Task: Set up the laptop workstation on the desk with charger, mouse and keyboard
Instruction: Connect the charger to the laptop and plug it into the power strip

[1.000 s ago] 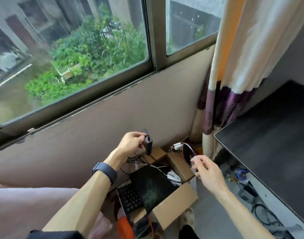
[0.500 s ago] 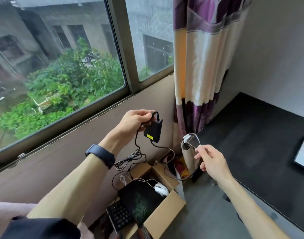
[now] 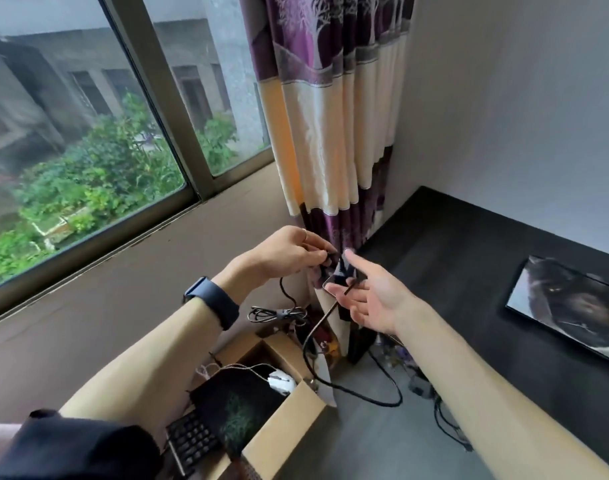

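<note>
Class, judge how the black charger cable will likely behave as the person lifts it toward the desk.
The charger cable is probably floppy: it sags in loops below the left hand. Its tied bundle dangles, so it may swing. The trailing loop could snag the cardboard box.

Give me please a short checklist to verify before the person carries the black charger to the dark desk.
1. Left hand pinches black charger brick: ok.
2. Right hand closed on the brick: not ok, palm open beneath it.
3. Thin black charger cable free of brown cardboard box: not ok, its loop drapes over the box corner.
4. Dark desk top has bare space: ok.
5. White mouse and black keyboard unpacked: not ok, both in box.
6. Plug end located: cannot tell.
</note>
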